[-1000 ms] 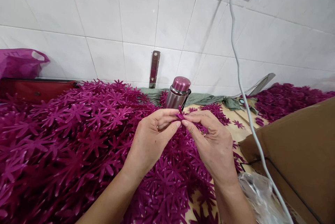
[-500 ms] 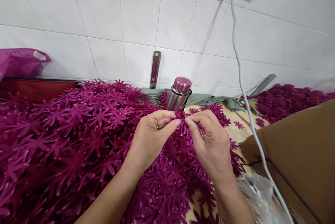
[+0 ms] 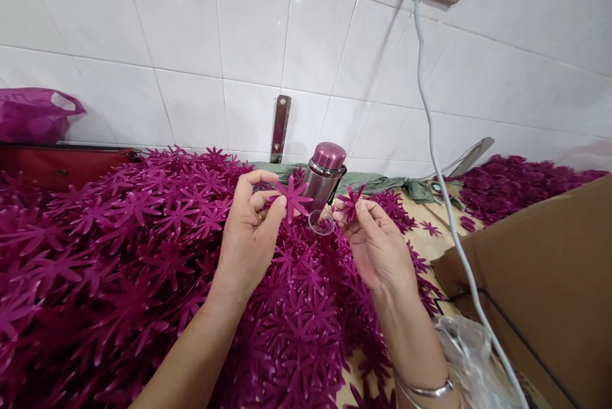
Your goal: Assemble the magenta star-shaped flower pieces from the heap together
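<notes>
My left hand [image 3: 248,234] pinches a flat magenta star-shaped flower piece [image 3: 292,197] between thumb and fingers, its petals spread out. My right hand [image 3: 375,240] pinches a second magenta flower piece [image 3: 352,199] at its fingertips. The two hands are held apart above a big heap of the same magenta flower pieces [image 3: 119,237] that covers the table. A small clear ring or cap [image 3: 320,223] lies on the heap between the hands. Just behind them a pink-capped steel flask [image 3: 324,176] stands upright.
A brown cardboard box [image 3: 540,281] stands at the right, with a crumpled clear plastic bag [image 3: 471,358] beside it. A grey cable [image 3: 430,109] hangs from a wall socket across the box. More flower pieces [image 3: 516,183] lie at the far right. A magenta bag [image 3: 33,114] rests far left.
The hands were pressed together on one bunch of flower pieces; now they have drawn apart, each holding a separate piece. The clear ring has come into view between them.
</notes>
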Tool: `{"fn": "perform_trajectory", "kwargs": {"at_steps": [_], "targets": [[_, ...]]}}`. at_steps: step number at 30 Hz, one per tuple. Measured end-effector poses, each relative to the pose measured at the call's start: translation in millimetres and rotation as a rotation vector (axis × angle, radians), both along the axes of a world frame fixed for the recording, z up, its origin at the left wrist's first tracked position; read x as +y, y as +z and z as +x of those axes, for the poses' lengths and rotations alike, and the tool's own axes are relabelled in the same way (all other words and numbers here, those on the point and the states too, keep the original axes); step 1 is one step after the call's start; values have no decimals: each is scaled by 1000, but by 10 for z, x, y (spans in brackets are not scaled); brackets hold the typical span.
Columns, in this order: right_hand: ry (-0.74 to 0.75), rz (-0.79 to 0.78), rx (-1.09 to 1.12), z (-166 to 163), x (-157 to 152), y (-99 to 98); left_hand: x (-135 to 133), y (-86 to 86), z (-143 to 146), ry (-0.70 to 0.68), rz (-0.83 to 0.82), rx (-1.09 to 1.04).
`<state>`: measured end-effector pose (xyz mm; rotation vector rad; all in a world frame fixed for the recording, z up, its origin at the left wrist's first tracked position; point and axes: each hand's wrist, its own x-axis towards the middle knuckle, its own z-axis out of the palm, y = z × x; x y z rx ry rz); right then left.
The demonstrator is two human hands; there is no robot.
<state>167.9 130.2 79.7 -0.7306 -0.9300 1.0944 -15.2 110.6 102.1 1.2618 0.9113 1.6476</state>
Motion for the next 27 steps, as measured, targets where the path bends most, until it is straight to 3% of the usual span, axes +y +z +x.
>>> {"fn": "perform_trajectory", "kwargs": {"at_steps": [4,8,16,27], "targets": [[105,-147,121,-2,19,-7,-4,-18,-2,23,-32,170],[230,-250,171,-11,5,22,5,-22,42,1,-115,113],[177,-184,13,-109,-62,7,3,-12,46,16,-119,106],[203,-72,-116,-177,-105,-12,-52,34,152,-176,-147,-132]]}}
